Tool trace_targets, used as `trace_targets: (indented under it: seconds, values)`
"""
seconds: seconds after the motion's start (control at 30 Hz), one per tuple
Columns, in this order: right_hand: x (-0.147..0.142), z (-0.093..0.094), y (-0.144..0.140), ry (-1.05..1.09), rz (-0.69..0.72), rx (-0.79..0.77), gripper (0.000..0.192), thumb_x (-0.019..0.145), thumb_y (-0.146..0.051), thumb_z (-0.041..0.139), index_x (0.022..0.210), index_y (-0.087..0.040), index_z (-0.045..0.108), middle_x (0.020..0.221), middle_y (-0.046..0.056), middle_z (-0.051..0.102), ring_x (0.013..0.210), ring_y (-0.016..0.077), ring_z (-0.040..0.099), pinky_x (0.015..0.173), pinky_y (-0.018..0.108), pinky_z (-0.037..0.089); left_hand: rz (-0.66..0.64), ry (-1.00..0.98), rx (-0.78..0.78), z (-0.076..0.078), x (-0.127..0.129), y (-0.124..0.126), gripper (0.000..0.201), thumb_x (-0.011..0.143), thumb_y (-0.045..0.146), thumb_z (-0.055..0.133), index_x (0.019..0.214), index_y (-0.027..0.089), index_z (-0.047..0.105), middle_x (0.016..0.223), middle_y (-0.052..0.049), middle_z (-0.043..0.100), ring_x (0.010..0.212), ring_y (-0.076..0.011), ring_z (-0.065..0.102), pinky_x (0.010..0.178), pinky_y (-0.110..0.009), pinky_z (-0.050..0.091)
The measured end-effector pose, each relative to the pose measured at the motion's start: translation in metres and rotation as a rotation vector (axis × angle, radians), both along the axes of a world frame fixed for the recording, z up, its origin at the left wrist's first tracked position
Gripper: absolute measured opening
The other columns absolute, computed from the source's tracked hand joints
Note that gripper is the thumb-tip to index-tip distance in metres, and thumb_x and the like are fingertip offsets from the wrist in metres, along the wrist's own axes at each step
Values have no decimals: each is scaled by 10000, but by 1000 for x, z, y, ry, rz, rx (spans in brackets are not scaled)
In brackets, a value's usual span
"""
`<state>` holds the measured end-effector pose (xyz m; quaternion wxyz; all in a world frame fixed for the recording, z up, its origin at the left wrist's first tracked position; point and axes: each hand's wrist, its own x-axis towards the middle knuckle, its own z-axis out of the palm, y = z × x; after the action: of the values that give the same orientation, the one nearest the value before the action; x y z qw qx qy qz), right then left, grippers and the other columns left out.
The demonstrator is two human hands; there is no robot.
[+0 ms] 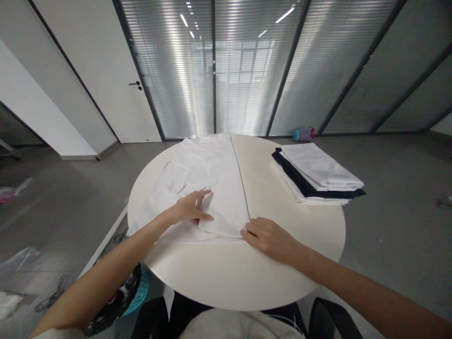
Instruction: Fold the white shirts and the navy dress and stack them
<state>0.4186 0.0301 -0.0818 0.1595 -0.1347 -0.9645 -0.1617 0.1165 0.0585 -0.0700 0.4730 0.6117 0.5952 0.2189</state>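
Pressing flat, fingers spread, left hand (pixel 190 207) and right hand (pixel 270 238) pin the half-folded white cotton shirt (pixel 208 188) at the round cream table's (pixel 282 273) near-left; uneven pressure could skew the fold.

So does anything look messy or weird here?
A little. The white shirt hangs off the round table at its left edge, and a teal bottle lies tipped on the floor behind. The folded stack looks tidy.

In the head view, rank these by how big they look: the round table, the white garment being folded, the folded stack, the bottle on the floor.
1. round table
2. white garment
3. folded stack
4. bottle, though it lies farthest away
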Motion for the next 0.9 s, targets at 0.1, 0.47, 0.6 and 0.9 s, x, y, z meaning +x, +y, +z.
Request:
trace_targets:
  seconds: [0.1,0.47,0.6,0.9]
  values:
    - [-3,6,-3,-30,1,-1,175,963,-56,485,920,-134,636,764,44,598,692,187,523,635,335,376,-113,18,5,-3,-8,-11,809,623,309,902,1372,289,596,1439,-130,436,561,-54,604,511,-256,534]
    - [0,3,-3,207,34,-379,276,1023,-355,501,977,-172,703,884,76,638,831,190,588,774,355,462,-187,103,94,-9,-22,-19,711,633,318,847,1307,226,643,1277,-82,455,685,-69,528,608,-247,525]
    - [-12,10,22,276,-147,-508,394,1055,-399,389,1276,-204,651,1322,144,604,1289,263,506,1054,472,417,-188,100,90,-7,-21,-25,695,670,280,809,1340,272,625,1286,-77,467,620,-53,524,571,-242,519]
    - [-22,-14,56,-19,-349,-592,726,1015,-619,291,1588,-173,295,1665,152,138,1538,313,76,1229,520,184,-283,74,105,-6,-38,-25,677,676,300,823,1327,324,640,1160,-36,528,735,-95,539,654,-230,494]
